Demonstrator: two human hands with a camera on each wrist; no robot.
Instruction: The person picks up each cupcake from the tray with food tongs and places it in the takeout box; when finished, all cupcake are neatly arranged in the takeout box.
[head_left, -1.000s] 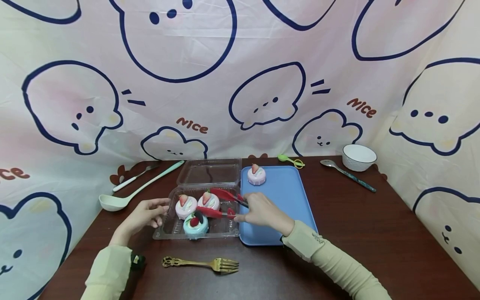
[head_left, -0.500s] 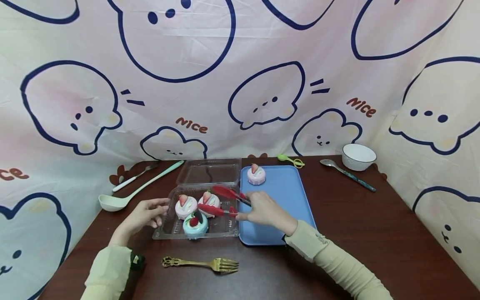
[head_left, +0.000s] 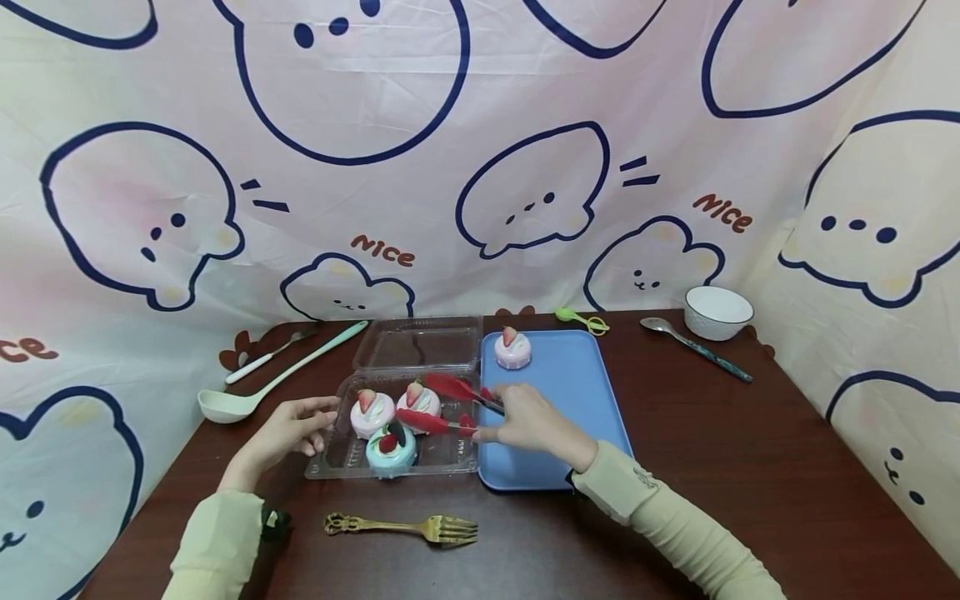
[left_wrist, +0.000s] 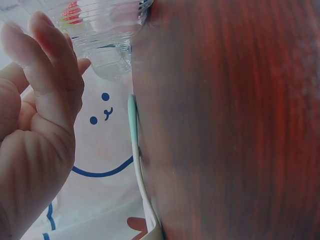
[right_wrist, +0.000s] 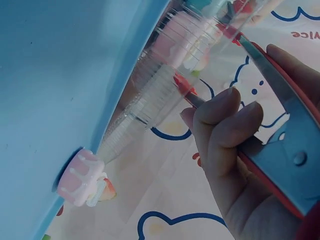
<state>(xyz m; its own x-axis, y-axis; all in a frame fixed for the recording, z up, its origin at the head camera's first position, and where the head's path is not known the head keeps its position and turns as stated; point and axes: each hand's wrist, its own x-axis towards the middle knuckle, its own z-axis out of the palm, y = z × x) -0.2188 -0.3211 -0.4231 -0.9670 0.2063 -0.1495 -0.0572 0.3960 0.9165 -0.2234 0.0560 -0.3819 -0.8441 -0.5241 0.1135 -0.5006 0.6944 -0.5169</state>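
My right hand (head_left: 528,423) grips red-tipped tongs (head_left: 461,393) over the clear plastic box (head_left: 450,457). The tongs' two tips stand apart, one on each side of a pink toy cake (head_left: 417,400) with a strawberry on top; whether they touch it I cannot tell. Beside it in the box sit another pink strawberry cake (head_left: 371,414) and a blue cake (head_left: 390,454) with a red berry. At the box's left edge is my left hand (head_left: 295,429), fingers loosely bent near the rim. In the left wrist view the fingers (left_wrist: 62,65) lie close to the box wall.
Right of the box lies a blue tray (head_left: 566,375) bearing one pink cake (head_left: 513,350). A gold fork (head_left: 405,527) lies in front. Around the back are a ladle (head_left: 281,375), a white-handled utensil (head_left: 258,362), a green spoon (head_left: 577,319), a metal spoon (head_left: 697,348) and a white bowl (head_left: 718,315).
Over the last second the right hand and tongs have shifted slightly to the right. The left hand stays at the box edge.
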